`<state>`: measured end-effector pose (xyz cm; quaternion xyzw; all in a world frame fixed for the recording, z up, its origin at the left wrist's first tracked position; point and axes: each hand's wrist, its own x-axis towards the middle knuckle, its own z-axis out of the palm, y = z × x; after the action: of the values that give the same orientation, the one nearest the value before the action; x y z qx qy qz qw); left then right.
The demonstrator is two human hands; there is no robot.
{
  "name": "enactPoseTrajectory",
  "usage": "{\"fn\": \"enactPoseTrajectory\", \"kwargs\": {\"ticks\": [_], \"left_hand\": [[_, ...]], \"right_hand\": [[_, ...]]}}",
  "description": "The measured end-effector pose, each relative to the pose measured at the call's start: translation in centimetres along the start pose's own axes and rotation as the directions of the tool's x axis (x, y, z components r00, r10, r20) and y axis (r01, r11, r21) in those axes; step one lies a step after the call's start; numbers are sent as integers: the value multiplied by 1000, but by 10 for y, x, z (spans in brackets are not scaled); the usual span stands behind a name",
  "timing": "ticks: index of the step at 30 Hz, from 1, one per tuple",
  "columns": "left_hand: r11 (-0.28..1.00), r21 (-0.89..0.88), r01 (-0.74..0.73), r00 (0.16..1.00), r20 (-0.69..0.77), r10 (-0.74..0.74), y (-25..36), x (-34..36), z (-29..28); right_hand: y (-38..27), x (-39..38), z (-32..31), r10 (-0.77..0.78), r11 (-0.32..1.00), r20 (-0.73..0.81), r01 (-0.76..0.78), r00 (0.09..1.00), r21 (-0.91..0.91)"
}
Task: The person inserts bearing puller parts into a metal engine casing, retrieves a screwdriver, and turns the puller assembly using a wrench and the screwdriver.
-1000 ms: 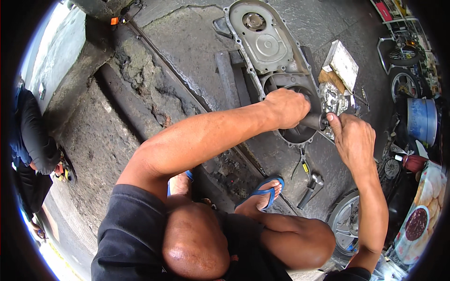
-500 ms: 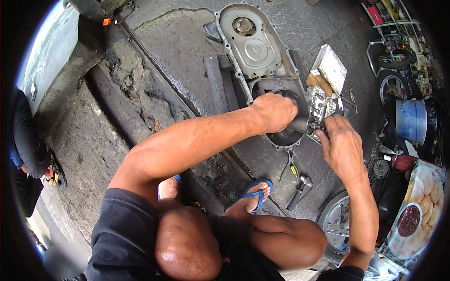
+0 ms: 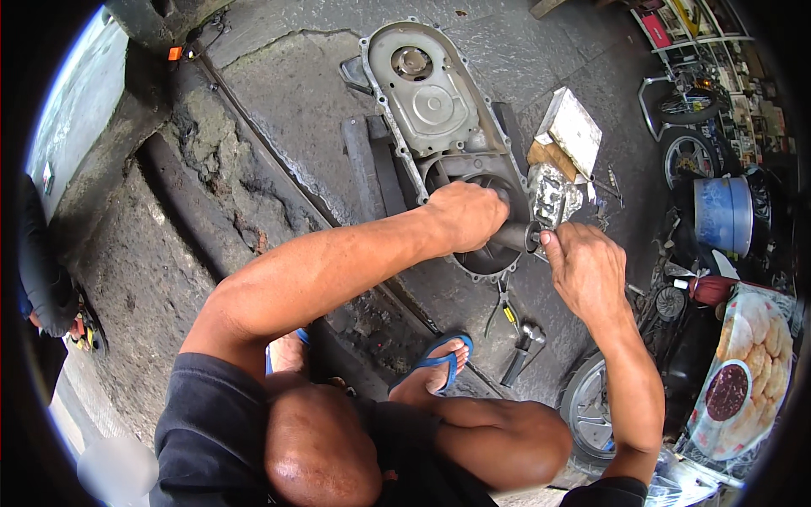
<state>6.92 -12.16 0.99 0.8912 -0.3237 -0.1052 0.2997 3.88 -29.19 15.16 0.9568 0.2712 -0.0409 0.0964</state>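
A long grey metal engine casing (image 3: 477, 135) lies on the floor ahead of me, with a round cavity at its near end. Over that cavity my left hand (image 3: 469, 215) is closed in a fist, its fingertips hidden. A grey metal cylinder (image 3: 510, 237) sticks out from beneath the fist toward the right, open end outward. Against that open end, my right hand (image 3: 589, 269) has its thumb and bent fingers pressed together. Whatever small piece they pinch is hidden.
Pliers (image 3: 504, 311) and a hammer (image 3: 525, 352) lie on the floor below the casing. A white box (image 3: 571, 127) stands right of it, beside crumpled foil (image 3: 551, 193). Dark blocks (image 3: 372, 165) sit under the casing's left side. A blue bucket (image 3: 722, 215) and motorcycle wheels (image 3: 591, 406) are at right.
The whole view has shifted, so everything sits slightly further left and lower. My right thumb has come closer to the cylinder's rim, and the dark piece seen there earlier is now mostly hidden.
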Motion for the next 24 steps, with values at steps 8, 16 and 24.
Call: {"fn": "enactPoseTrajectory", "kwargs": {"ticks": [8, 16, 24], "left_hand": [[998, -36, 45, 998, 33, -44, 2, 0, -3], [997, -28, 76, 997, 6, -76, 6, -3, -1], [999, 20, 42, 999, -10, -42, 3, -3, 3]], "right_hand": [[1, 0, -11, -83, 996, 2, 83, 997, -17], [10, 3, -9, -51, 993, 123, 38, 991, 109], [5, 4, -2, 222, 919, 208, -276, 953, 281]]}}
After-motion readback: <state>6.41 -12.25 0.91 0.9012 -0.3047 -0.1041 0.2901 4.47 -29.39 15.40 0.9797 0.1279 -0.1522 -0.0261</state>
